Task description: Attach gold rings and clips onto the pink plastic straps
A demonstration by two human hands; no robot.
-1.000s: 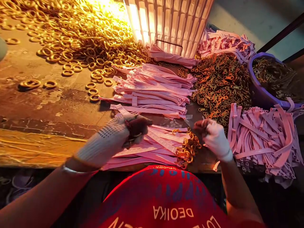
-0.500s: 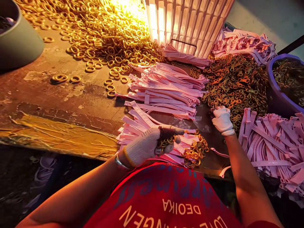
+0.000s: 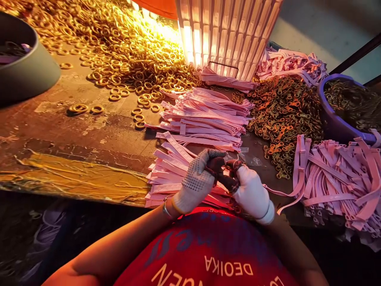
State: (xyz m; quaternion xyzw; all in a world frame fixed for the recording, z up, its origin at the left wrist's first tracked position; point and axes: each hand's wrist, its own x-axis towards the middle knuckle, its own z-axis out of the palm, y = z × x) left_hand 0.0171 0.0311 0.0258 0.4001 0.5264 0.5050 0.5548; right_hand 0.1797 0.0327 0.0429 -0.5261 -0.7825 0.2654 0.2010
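Observation:
My left hand (image 3: pixel 199 182), in a dotted white glove with dark fingertips, is closed above the near bundle of pink straps (image 3: pixel 166 174). Its palm, where brass-coloured links lay a moment ago, is turned out of sight. Against it, fingertip to fingertip, my right hand (image 3: pixel 253 192) is closed in a pinch, also in a white glove with dark fingertips. Whatever sits between the fingers is too small and dark to make out. The right hand covers the strap ends nearest my body. Beyond lies another bundle of pink straps (image 3: pixel 208 111).
A heap of brass-coloured links (image 3: pixel 285 119) lies to the right, beside a purple basin (image 3: pixel 326 95). More loose pink straps (image 3: pixel 336 178) hang over the front edge. Gold rings (image 3: pixel 127 51) spread across the back left, near a grey-green tub (image 3: pixel 29 75). A ribbed white panel (image 3: pixel 223 35) stands behind.
My right hand has come from the edge of the link heap to meet my left hand. The left has turned over and its fingers have closed in. The view has shifted slightly.

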